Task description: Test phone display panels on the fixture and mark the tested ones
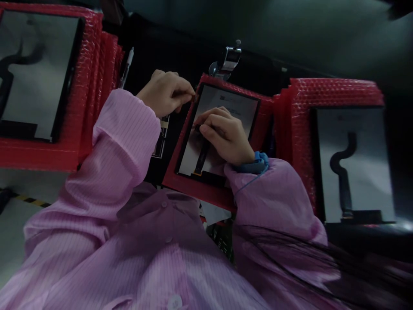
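In the head view, the upper end of a black ribbon cable (202, 157) is covered by the curled fingers of the right hand (227, 133), and whether it is gripped cannot be told. The fingertips of the left hand (166, 92) are drawn together at the upper left edge of a display panel (240, 100); whether anything is pinched between them cannot be made out. Print near the panel's top is too small to be read, and the panels at either side are cut off or blurred toward the frame's edges. The central panel, pale grey and dark-bordered, is laid at a tilt on red bubble wrap (265, 114), with a yellowish strip seen at the cable's lower end. A similar panel (41, 90) is borne by a red-wrapped stack (88, 82) at left, another (366, 172) by a second stack (335, 91) at right. On the dark work surface (176, 47), a metal device (232, 58) is set just beyond the wrap, and a pen (127, 66) is seen beside the left stack. Yellow-and-black tape (32, 200) is glimpsed at lower left; the room is dimly lit.
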